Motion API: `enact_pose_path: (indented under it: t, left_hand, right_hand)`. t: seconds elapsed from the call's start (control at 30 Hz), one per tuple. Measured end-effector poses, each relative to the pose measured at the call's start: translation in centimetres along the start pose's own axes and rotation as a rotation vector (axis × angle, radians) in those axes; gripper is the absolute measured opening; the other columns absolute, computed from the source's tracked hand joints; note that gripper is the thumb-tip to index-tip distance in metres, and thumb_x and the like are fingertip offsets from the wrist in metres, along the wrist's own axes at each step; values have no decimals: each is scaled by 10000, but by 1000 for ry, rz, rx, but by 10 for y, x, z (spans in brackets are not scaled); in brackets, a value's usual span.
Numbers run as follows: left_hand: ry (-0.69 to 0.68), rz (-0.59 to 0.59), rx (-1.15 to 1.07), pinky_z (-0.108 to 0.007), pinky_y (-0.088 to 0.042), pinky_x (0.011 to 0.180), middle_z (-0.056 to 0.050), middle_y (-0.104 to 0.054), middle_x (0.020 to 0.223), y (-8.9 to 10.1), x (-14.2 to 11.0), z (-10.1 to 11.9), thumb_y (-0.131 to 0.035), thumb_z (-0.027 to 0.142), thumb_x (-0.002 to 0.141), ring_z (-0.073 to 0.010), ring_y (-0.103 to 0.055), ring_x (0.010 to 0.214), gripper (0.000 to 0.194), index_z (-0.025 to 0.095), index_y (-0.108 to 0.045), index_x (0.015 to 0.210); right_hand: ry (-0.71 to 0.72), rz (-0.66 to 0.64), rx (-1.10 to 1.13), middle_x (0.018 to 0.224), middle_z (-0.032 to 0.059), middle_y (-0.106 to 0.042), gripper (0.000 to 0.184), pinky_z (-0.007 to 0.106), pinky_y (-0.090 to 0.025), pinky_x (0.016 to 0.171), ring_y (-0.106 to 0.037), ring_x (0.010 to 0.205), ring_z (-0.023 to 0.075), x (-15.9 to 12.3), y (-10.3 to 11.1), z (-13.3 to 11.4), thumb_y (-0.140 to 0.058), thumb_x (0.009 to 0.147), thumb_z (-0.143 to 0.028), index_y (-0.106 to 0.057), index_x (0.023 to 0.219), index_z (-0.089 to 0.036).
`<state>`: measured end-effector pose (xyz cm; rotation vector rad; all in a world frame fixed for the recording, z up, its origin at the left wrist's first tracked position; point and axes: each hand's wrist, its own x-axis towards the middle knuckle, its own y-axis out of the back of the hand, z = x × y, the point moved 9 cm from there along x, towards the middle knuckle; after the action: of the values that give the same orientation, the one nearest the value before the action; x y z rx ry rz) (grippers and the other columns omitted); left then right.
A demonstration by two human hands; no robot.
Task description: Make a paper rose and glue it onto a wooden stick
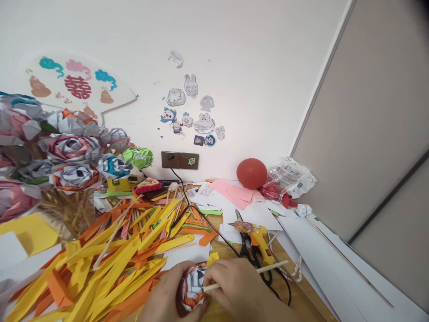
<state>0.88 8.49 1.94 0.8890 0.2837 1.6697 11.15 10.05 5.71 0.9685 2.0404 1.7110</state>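
A folded paper flower [193,286] in white and orange sits in my left hand [170,290], whose fingers curl around its side. My right hand [234,286] pinches a thin wooden stick [273,267]; its tip touches the flower's right side. The stick passes under my fingers and comes out to the right. A small yellow folded paper piece [212,258] shows just beyond the flower. Close to my right hand lie a yellow glue gun [263,243] and black-handled scissors [246,246].
Folded yellow and orange paper strips [114,264] cover the left of the table. Finished paper flowers [75,150] stand at the far left. A red balloon [252,173] rests by the wall. A black cord [214,219] crosses the middle from the socket [170,159]. White sheets [315,259] lie right.
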Motion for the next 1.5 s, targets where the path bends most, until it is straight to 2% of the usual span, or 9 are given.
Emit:
enact_pose_path:
  t: [0.37,0.6,0.77,0.87,0.93,1.1,1.2,1.33,1.5]
  left_hand:
    - [1,-44,39,-323,-540,738,-82,-704,949,-4,1,-4,-646,324,629,-245,-659,860,397,217,-569,1004]
    - [28,67,-30,-332,-529,704,-56,-700,899,-1,-3,-4,-631,298,599,-247,-650,818,383,234,-577,973]
    - [18,107,-33,-317,-533,687,-44,-708,880,5,-2,0,-653,284,579,-242,-656,798,372,244,-593,945]
    - [28,45,-43,-308,-544,683,-49,-716,871,3,0,-1,-661,303,590,-237,-670,787,360,228,-595,936]
    - [56,13,-63,-316,-548,697,-57,-717,871,2,2,-5,-665,318,591,-239,-674,791,367,209,-586,933]
    - [156,60,-186,-306,-557,661,-43,-714,829,10,8,-9,-629,317,620,-224,-680,737,347,189,-548,932]
    - [201,87,-186,-283,-557,602,-33,-717,803,17,11,-7,-629,331,614,-211,-680,678,336,183,-558,908]
    - [236,98,-252,-293,-560,598,-27,-718,799,19,10,-9,-625,372,636,-209,-681,652,359,177,-554,929]
    - [264,83,-349,-331,-552,702,-73,-697,966,14,8,-18,-614,398,681,-251,-668,854,396,176,-522,996]
  right_hand:
    - [25,38,-74,798,-35,-682,83,235,-368,546,-628,697,146,0,-7,3,-586,756,-167,-613,820,-211]
    - [-76,24,32,780,-43,-690,52,210,-381,584,-637,714,133,2,1,6,-664,740,-228,-639,784,-218]
    - [-87,15,35,777,-28,-695,71,214,-385,571,-639,701,139,1,3,4,-675,731,-231,-646,789,-203]
    - [-18,81,47,765,-32,-695,71,208,-397,579,-639,692,130,0,7,1,-676,730,-232,-646,788,-204]
    - [89,166,37,763,-31,-692,73,206,-402,571,-635,677,124,-3,12,-5,-649,750,-232,-643,818,-206]
    - [364,416,-175,610,2,-627,202,249,-317,406,-536,476,130,-14,24,-29,-439,856,-206,-615,938,-149]
    - [441,506,-308,587,16,-600,266,259,-284,375,-493,437,138,-19,23,-38,-374,870,-139,-562,1052,-91]
    - [458,486,-382,562,6,-577,303,256,-276,354,-485,406,144,-19,13,-38,-395,849,-122,-519,1121,-76]
    - [425,431,-390,543,5,-592,353,254,-308,372,-518,414,145,-16,7,-36,-381,841,-129,-482,1175,-75]
